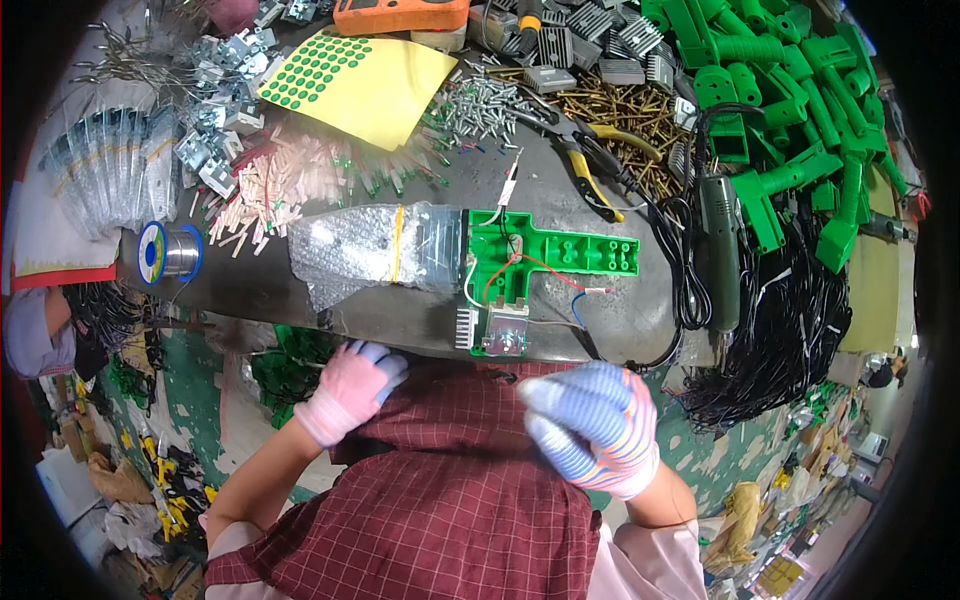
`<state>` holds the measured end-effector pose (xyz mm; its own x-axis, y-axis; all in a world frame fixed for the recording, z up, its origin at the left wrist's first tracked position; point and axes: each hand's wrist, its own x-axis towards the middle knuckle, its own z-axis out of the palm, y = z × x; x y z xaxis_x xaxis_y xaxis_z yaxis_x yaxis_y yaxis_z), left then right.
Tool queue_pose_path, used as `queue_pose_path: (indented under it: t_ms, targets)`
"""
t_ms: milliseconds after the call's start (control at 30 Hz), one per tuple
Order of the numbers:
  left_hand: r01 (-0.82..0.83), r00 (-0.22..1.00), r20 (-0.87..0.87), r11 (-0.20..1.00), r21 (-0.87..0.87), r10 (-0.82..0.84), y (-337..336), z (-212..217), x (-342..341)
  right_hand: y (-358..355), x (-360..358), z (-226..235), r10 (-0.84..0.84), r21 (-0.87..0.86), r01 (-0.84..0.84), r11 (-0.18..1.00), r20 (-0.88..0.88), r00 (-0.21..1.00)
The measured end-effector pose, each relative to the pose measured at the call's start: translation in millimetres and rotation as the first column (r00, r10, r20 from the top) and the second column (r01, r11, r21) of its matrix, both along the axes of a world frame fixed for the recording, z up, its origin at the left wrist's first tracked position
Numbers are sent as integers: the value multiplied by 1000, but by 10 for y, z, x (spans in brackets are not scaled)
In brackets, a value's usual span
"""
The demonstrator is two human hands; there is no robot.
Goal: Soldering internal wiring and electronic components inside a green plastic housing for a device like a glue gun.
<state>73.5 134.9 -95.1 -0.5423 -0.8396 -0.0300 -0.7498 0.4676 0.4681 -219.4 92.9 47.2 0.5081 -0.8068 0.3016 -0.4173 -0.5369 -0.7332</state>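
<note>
A green plastic housing half [545, 255] lies on the dark workbench with red, white and blue wires across it and a small metal part [503, 335] at its near end. My left hand [350, 388], in a pink glove, is curled below the bench edge and holds nothing that I can see. My right hand [595, 425], in a blue-fingered striped glove, is closed near my chest, with a thin light piece showing at its fingertips; what it is cannot be told. Both hands are short of the housing.
A bubble-wrap bag [375, 250] lies left of the housing. A solder spool [165, 252], yellow sticker sheet [365, 80], screws [490, 100], pliers [590, 165], an electric screwdriver [722, 250] and a pile of green housings [800, 90] crowd the bench.
</note>
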Motion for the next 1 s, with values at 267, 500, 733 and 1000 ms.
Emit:
queue_pose_path:
  t_ms: [267, 500, 733, 1000]
  targets:
    - [-105, 883, -468, 987, -123, 36, 59, 1005, -177, 105, 424, 33, 85, -155, -114, 981, -182, 980]
    - [-97, 882, -470, 964, -248, -32, -300, 1202, -296, -174, 362, 78, -39, -250, -29, 968, -263, 964]
    - [-227, 894, -439, 934, -275, 88, -437, 1125, -100, -1427, 142, 299, -347, -470, 209, 857, -228, 910]
    - [-287, 794, -587, 949, -128, 161, -765, 1123, -308, -2890, 155, -122, -485, -579, 250, 776, -295, 823]
